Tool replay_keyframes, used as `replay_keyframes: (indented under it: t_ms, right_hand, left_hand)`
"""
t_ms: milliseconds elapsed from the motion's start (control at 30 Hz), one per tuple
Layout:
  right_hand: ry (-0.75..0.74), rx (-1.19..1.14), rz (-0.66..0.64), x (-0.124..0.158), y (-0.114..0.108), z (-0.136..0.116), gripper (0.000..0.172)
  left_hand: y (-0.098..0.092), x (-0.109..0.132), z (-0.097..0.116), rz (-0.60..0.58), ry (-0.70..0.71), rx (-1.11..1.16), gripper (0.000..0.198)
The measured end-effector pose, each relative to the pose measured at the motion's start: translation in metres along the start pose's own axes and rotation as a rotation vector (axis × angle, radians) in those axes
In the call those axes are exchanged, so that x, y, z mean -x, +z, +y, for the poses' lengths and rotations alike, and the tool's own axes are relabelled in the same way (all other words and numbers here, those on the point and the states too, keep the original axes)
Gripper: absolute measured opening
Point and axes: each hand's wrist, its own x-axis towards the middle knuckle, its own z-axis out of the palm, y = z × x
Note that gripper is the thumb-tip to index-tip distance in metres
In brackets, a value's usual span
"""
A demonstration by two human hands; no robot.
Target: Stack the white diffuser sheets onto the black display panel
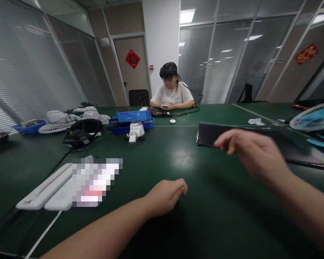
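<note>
My left hand (167, 197) is low over the green table (194, 223), its fingers curled in and pressed together. Nothing shows sticking out of it, and its palm side is hidden. Higher and to the right is my right hand (255, 154), a little blurred, with fingers bent but loosely apart and nothing visible in them. Behind that hand lies a flat black rectangular thing like a folder (209, 133); the hand covers part of it, and I cannot tell whether they touch.
White plastic parts (47, 187) with cables lie at left, near a black headset (82, 133). Blue bins (133, 116) and a white fan motor housing (136, 128) stand farther back. A blue-bladed fan (315, 117) is at right. A person (174, 93) sits opposite, holding a phone.
</note>
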Motion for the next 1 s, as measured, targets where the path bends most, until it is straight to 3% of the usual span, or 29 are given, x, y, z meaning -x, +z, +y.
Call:
replay_keyframes:
  t_ms: [67,133,233,300,433,600,1000]
  right_hand:
    - [0.081,0.036,-0.183,0.020,0.018,0.029,0.062]
    - [0.130,0.161,-0.281,0.038,0.033,0.059,0.064]
    - [0.010,0.340,-0.537,0.056,0.048,0.087,0.056]
    - [-0.070,0.472,-0.643,0.060,0.056,0.088,0.050]
    - [-0.192,0.614,-0.705,0.065,0.068,0.069,0.041]
    - [-0.311,0.594,-0.782,0.075,0.079,0.052,0.032]
    - [-0.288,0.594,-0.786,0.077,0.083,0.056,0.024]
  left_hand:
    - [-0.001,0.000,-0.004,0.014,0.064,0.047,0.023]
    - [0.003,0.000,-0.004,-0.020,0.180,0.022,0.029]
    - [0.012,0.000,0.001,-0.059,0.304,-0.105,0.035]
    - [0.017,0.001,0.004,-0.048,0.327,-0.179,0.034]
    - [0.021,0.000,0.006,-0.016,0.322,-0.245,0.032]
    - [0.021,-0.003,0.007,-0.020,0.309,-0.292,0.032]
    - [0.021,-0.006,0.009,-0.055,0.279,-0.324,0.031]
